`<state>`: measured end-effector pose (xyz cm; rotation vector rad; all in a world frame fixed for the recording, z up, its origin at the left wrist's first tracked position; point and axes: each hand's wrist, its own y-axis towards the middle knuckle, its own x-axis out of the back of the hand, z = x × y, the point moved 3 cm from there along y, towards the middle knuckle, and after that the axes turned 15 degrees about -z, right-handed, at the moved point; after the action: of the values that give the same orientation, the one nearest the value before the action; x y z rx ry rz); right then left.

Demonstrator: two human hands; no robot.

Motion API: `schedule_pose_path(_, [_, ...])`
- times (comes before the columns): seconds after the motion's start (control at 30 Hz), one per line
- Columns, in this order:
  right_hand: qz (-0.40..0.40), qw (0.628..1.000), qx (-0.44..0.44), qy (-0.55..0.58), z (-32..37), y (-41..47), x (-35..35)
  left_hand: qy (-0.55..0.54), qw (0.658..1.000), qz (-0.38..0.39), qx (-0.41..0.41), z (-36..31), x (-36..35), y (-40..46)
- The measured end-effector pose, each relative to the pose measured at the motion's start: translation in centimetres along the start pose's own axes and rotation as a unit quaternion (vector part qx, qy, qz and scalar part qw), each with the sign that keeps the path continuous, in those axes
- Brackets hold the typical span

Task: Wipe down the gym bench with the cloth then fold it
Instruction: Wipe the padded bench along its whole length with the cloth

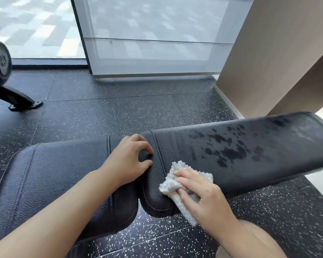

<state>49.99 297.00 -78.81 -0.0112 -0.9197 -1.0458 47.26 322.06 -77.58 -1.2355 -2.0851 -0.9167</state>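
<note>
A black padded gym bench [250,146] runs across the view in two cushions, a seat pad [54,174] on the left and a long back pad on the right. Wet dark spots cover the middle of the back pad. My left hand [128,161] rests on the gap between the pads, its fingers curled over the near end of the back pad. My right hand [199,190] presses a light grey fluffy cloth [172,183] flat against the back pad's front left corner; part of the cloth hangs over the pad's edge.
Black speckled rubber floor tiles [119,112] lie all around the bench. A beige wall [268,53] stands at the right and a glass panel [157,43] behind. A black machine foot [21,101] sits at the far left. My knee [254,239] shows at the bottom right.
</note>
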Motion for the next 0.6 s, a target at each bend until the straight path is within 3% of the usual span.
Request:
schedule_pose_path(0.33, [-0.060, 0.992, -0.084, -0.068, -2.2, 15.1, -4.0, 0.019, 1.000, 0.010, -0.007, -0.1, 0.2, -0.2])
schedule_pose_path(0.6, [0.019, 0.999, 0.036, 0.016, -0.4, 3.3, -1.4, 0.019, 1.000, 0.007, 0.001, 0.0, 0.5, -0.1])
